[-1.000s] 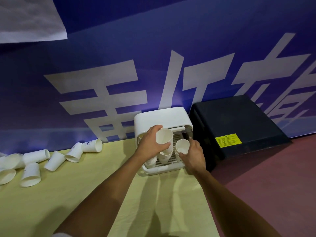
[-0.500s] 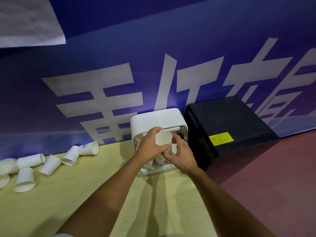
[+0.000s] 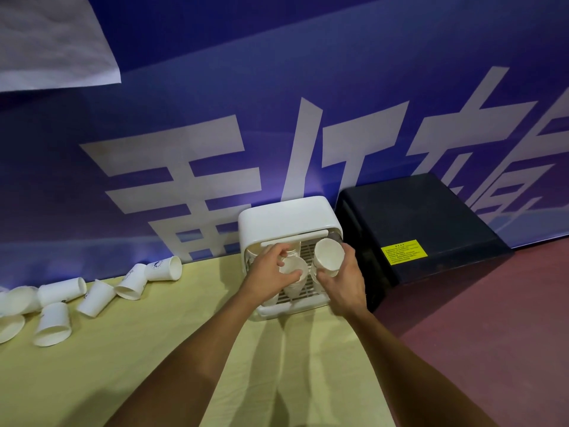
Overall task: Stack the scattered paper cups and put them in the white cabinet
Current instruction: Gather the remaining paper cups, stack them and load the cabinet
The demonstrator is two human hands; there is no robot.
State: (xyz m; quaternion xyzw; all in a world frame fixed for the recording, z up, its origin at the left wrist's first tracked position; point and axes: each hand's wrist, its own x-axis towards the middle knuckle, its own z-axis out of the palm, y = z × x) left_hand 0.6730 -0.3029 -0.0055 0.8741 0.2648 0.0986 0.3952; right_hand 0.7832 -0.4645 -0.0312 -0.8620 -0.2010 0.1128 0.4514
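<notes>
The small white cabinet [image 3: 288, 221] stands open at the back of the yellow table, with stacks of white paper cups on its slatted rack. My left hand [image 3: 268, 272] grips the top of the middle cup stack [image 3: 294, 272] inside the cabinet. My right hand [image 3: 343, 278] holds a paper cup [image 3: 328, 254] tilted, mouth toward me, at the cabinet's right side. Several loose paper cups [image 3: 92, 298] lie scattered at the far left of the table; one [image 3: 164, 268] lies on its side nearest the cabinet.
A black box [image 3: 415, 229] with a yellow label sits right of the cabinet, touching it. A blue banner with white characters forms the back wall. The yellow table [image 3: 138, 365] ends at right, with red floor [image 3: 492, 349] beyond.
My right hand has taken a cup from my left and carried it to the cabinet's right side. My left hand has dropped onto the middle stack. The view shifted slightly.
</notes>
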